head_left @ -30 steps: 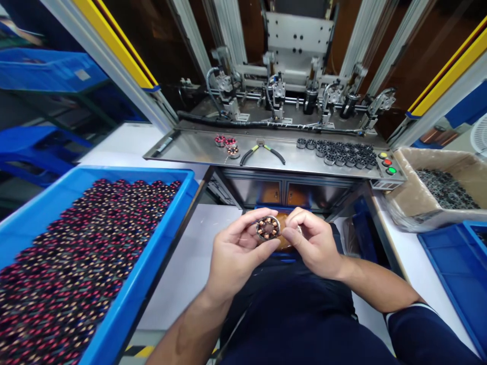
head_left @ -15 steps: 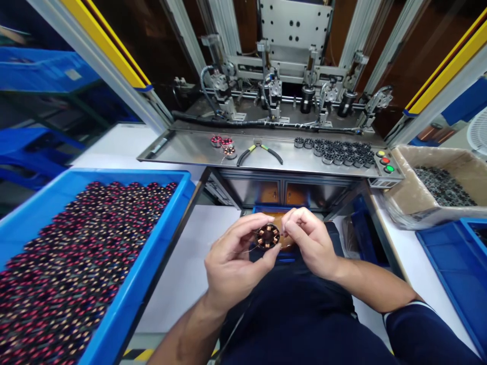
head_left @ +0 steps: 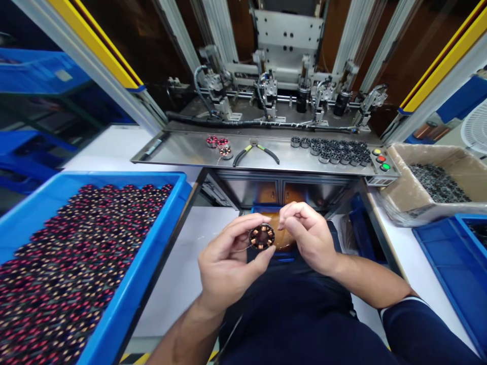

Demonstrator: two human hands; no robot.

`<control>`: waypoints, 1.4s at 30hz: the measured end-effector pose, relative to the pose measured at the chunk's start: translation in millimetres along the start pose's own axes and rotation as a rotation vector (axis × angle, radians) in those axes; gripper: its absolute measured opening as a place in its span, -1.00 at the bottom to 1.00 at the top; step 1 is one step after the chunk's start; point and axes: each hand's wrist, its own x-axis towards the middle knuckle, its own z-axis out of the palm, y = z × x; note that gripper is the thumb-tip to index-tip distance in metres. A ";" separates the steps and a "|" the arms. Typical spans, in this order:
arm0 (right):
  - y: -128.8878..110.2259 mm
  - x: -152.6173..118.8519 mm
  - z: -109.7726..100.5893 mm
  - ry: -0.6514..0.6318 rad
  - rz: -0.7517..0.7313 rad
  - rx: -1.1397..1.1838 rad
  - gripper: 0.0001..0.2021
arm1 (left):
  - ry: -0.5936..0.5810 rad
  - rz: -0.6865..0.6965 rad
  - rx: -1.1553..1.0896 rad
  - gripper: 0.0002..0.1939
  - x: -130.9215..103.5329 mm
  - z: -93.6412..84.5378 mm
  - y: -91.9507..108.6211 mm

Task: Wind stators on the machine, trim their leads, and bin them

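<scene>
Between the thumb and fingers of my left hand [head_left: 232,253] is a round black motor stator [head_left: 262,237] wound with copper coils, its open face turned up toward me. A thin wire trails from its left side over the palm. Just right of the stator, my right hand [head_left: 310,235] is closed in a pinch, apart from the stator. Whatever its fingertips hold is too small to make out. Beyond the hands, on the metal ledge, lie spread pliers [head_left: 255,148] with black and green handles, beside a few wound stators [head_left: 225,152] in red and copper.
A blue bin [head_left: 182,185] full of wound stators stands at the left. Bare black stator cores [head_left: 338,152] are grouped on the ledge near a button box [head_left: 384,175]. A cardboard box [head_left: 403,200] of cores and a blue crate [head_left: 437,263] are at the right; winding machine fixtures [head_left: 270,96] stand behind.
My right hand's fingertips have drawn slightly away from the stator, widening the gap. The left hand still holds the stator; the whole view has shifted a little.
</scene>
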 end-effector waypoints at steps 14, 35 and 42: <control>-10.7 3.8 -3.0 -0.094 -0.240 -0.124 -0.83 | -0.015 -0.130 -0.059 -0.56 6.2 -2.4 6.6; -18.8 -1.5 -4.2 -0.086 -0.517 -0.319 -0.95 | -0.066 -0.142 -0.123 -0.60 11.7 1.0 18.3; -14.8 -14.7 2.8 -0.037 -0.617 -0.333 -0.92 | 0.028 0.003 0.067 -0.57 5.6 6.4 16.2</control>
